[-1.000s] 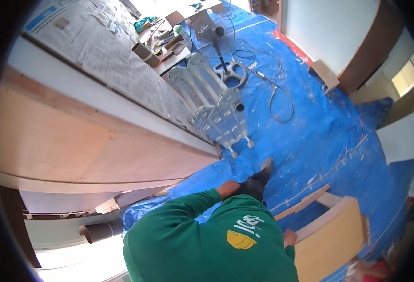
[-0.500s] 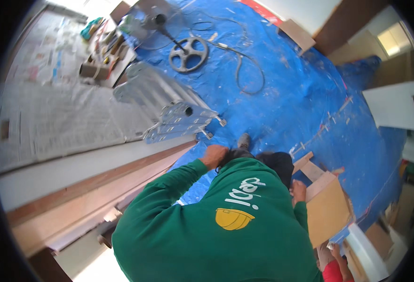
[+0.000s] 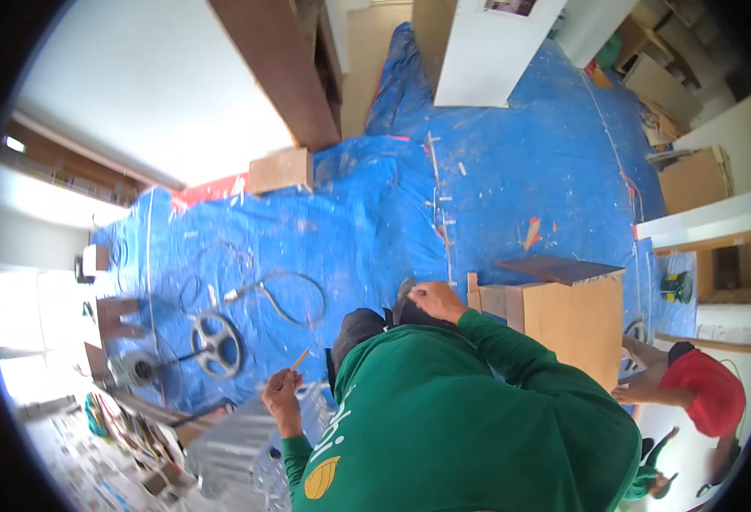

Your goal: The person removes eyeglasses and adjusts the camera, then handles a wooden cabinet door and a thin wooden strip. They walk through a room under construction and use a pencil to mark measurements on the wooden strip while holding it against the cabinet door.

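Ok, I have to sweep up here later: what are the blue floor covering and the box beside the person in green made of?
Blue floor covering: looks like plastic tarpaulin, slightly glossy and wrinkled, with taped seams. Box: seems to be wood board with matt tan faces and a darker brown top panel. Whether it is plywood or fibreboard, I cannot tell.

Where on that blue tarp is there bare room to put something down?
Bare blue tarp lies between the white panel and the wooden box. It is crowded by the cable loop and wheel, beyond the left hand holding a pencil.
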### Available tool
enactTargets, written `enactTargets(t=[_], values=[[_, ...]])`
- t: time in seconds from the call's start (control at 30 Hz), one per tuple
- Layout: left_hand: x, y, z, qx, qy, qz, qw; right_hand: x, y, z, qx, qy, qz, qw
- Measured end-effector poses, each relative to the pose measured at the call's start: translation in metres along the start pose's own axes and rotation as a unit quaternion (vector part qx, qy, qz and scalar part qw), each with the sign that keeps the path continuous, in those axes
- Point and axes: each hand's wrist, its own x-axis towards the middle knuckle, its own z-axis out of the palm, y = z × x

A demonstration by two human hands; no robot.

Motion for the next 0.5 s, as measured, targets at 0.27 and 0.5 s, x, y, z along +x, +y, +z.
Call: enactTargets(t=[0.27, 0.5], values=[[0.091, 0.129, 0.227, -0.125, -0.229, -0.078, 0.962, 0.098, -0.145, -0.094, 0.362, -0.227, 0.041, 0.903], [0.186, 0.190, 0.402, -0.075, -0.466, -0.136, 0.871, 0.148, -0.133, -0.217, 0.536, -0.092, 0.069, 0.836]])
